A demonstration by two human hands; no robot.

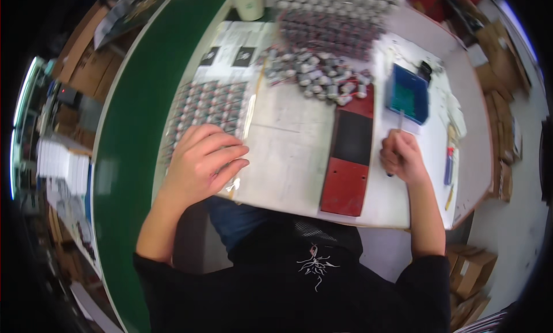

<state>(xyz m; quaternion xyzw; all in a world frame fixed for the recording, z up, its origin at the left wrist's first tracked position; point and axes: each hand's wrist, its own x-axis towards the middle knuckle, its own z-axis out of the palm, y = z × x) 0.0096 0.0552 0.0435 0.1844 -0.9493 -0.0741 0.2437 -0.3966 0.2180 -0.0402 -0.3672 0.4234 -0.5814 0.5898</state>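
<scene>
My left hand (208, 160) hovers at the near right corner of a clear tray (210, 102) of small silver cylindrical parts with red wires. Its fingers are apart, and nothing shows between them. My right hand (402, 155) is closed round a thin tool (401, 120) with a metal shaft and a dark handle end; its exact kind is hidden by the fist. The shaft points at the near edge of a blue bin (423, 109) holding small green pieces. Left of that hand lies a red block with a black middle section (352, 138).
A loose heap of silver cylinders with red wires (322, 76) lies mid-table, with a blurred stack of filled trays (340, 22) behind it. A light cup (249, 3) stands at the back left. A blue-handled tool (448, 167) lies on the right, near the raised table rim.
</scene>
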